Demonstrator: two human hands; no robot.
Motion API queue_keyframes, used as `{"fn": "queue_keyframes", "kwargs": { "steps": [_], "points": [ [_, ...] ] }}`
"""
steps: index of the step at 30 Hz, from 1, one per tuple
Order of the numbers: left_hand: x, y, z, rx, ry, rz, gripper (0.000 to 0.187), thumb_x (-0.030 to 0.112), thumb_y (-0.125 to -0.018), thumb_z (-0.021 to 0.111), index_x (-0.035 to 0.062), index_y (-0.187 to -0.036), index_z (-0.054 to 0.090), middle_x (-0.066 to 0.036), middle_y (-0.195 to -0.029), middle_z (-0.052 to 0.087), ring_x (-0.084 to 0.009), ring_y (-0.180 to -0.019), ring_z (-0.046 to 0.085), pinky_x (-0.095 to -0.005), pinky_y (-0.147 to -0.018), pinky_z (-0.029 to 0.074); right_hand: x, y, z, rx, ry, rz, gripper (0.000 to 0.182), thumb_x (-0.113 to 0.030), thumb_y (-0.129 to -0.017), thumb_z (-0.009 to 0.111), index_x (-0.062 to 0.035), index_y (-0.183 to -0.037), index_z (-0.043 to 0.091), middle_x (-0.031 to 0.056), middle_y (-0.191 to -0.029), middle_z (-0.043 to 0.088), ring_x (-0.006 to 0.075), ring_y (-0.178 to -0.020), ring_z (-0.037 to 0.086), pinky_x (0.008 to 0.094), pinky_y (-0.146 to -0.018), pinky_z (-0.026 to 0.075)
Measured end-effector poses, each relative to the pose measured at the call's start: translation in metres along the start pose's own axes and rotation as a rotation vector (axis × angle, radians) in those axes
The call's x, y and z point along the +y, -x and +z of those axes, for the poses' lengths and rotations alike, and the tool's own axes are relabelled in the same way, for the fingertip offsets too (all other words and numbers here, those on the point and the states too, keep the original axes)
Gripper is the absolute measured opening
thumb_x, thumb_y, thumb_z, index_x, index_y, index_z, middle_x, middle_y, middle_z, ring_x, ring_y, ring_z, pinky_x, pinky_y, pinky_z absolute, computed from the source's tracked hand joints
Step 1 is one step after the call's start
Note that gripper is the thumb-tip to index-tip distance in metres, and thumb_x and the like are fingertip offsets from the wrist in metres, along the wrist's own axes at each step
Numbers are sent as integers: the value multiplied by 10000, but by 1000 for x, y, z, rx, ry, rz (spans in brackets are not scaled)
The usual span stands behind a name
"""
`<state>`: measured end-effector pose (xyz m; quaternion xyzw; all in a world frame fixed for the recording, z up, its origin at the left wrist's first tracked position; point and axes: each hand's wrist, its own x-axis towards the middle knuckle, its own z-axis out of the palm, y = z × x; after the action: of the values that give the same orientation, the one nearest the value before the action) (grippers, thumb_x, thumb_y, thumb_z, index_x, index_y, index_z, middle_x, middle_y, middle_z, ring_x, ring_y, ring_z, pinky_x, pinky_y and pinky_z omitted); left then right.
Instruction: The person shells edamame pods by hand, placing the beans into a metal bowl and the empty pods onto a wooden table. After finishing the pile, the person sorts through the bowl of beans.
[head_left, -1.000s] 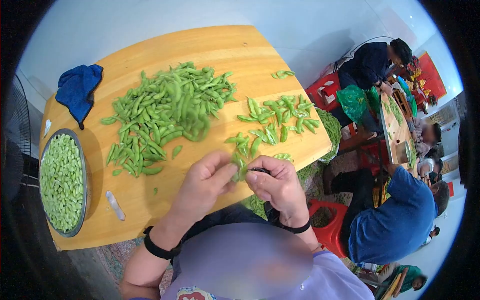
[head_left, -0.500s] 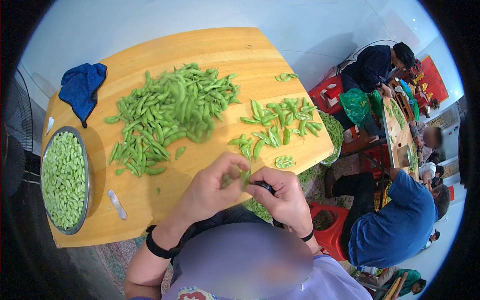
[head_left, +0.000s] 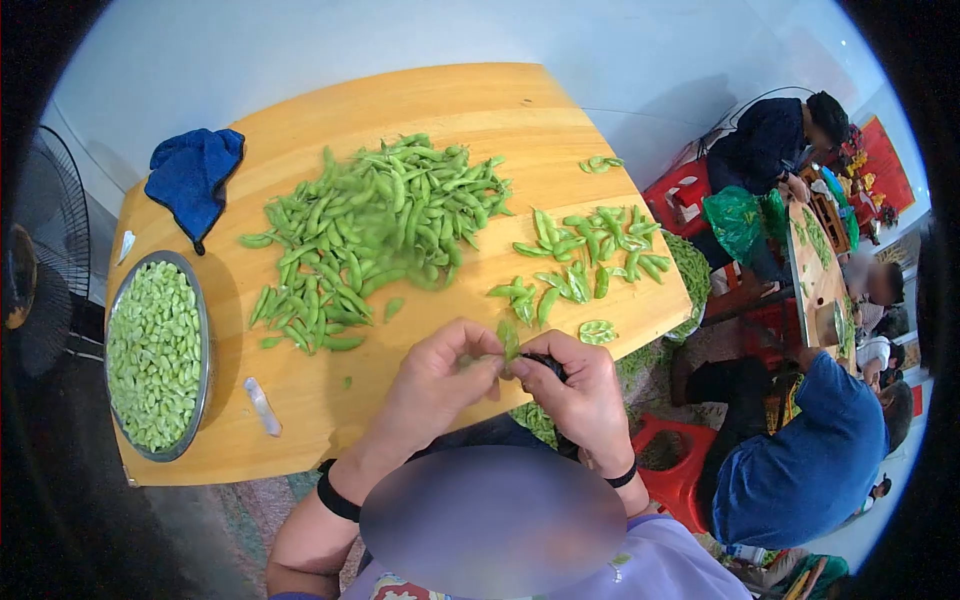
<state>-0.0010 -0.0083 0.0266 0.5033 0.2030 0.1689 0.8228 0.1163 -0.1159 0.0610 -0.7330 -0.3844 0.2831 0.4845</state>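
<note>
One green pod (head_left: 508, 338) stands pinched between the fingertips of the left hand (head_left: 450, 375) and the right hand (head_left: 580, 395), above the near edge of a wooden desk (head_left: 480, 100). The right hand also curls around a small dark object (head_left: 548, 368), partly hidden. Beyond them lies a heap (head_left: 400, 205) of whole green pods; to its right, a looser scatter (head_left: 590, 245) nears the desk's edge. At the far left, a metal bowl (head_left: 206, 370) holds pale green beans (head_left: 150, 360), with a blue cloth (head_left: 195, 180) behind it. A whitish strip (head_left: 262, 408) lies between bowl and hands. Off to the right, a person in blue (head_left: 800, 450) sits beyond a red stool (head_left: 680, 485).
</note>
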Motion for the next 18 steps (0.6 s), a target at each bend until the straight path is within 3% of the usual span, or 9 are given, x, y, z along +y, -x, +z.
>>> {"fn": "queue_keyframes", "kwargs": {
  "steps": [2,6,8,9,11,13,14,16,18],
  "points": [
    [0,1,-3,-8,-1,16,83,9,-817,526,45,-884,493,1,-792,523,-71,-652,531,-192,-567,440,6,-2,1,-24,-105,8,89,-44,-790,578,26,-843,591,-10,-636,542,32,-556,447,184,-493,349],
    [-1,2,-12,-19,-238,-19,102,39,-798,555,47,-887,508,-1,-744,530,-73,-652,521,-199,-588,430,15,-10,2,18,-97,-22,131,-65,-801,576,33,-888,585,-10,-645,533,38,-562,445,185,-496,350],
    [7,4,-22,30,-304,20,109,50,-789,564,48,-886,514,3,-723,531,-75,-650,519,-202,-595,427,18,-19,-3,182,58,-34,189,-117,-785,606,36,-896,593,146,-708,595,160,-638,556,276,-583,440],
    [20,2,-29,101,-371,-21,103,85,-778,579,38,-859,538,-13,-724,550,-86,-662,521,-218,-614,428,20,-24,-9,141,83,11,290,-137,-797,602,52,-1011,548,157,-727,596,173,-661,557,283,-606,443],
    [43,-7,-42,170,-440,-56,118,120,-766,594,27,-832,562,-29,-725,569,-98,-673,523,-235,-633,428,28,-32,-12,213,58,31,330,-136,-802,599,61,-1054,516,143,-726,592,165,-646,549,276,-595,442],
    [58,-17,-52,224,-933,178,115,138,-757,589,25,-779,582,-87,-712,572,-171,-651,542,-293,-614,435,30,-34,-15,256,-73,89,337,-129,-826,583,61,-1084,479,62,-697,551,110,-567,485,235,-505,398],
    [60,-23,-56,225,-935,181,115,138,-757,589,25,-779,582,-87,-712,572,-171,-651,542,-293,-614,435,30,-34,-18,256,-74,86,337,-129,-826,583,61,-1084,479,62,-697,551,110,-567,485,235,-505,398],
    [51,-38,-66,129,-1302,417,132,127,-726,630,4,-755,594,-73,-682,531,-209,-638,537,-311,-588,437,29,-31,-22,84,-506,110,241,-133,-839,578,18,-1013,510,9,-671,498,60,-525,410,198,-443,315],
    [37,-50,-73,107,-1442,457,139,130,-715,637,7,-766,596,-94,-694,532,-242,-652,540,-334,-596,442,30,-26,-22,22,-590,123,178,-129,-842,576,-13,-961,514,-14,-659,466,39,-524,369,183,-442,272]
  ]
}}
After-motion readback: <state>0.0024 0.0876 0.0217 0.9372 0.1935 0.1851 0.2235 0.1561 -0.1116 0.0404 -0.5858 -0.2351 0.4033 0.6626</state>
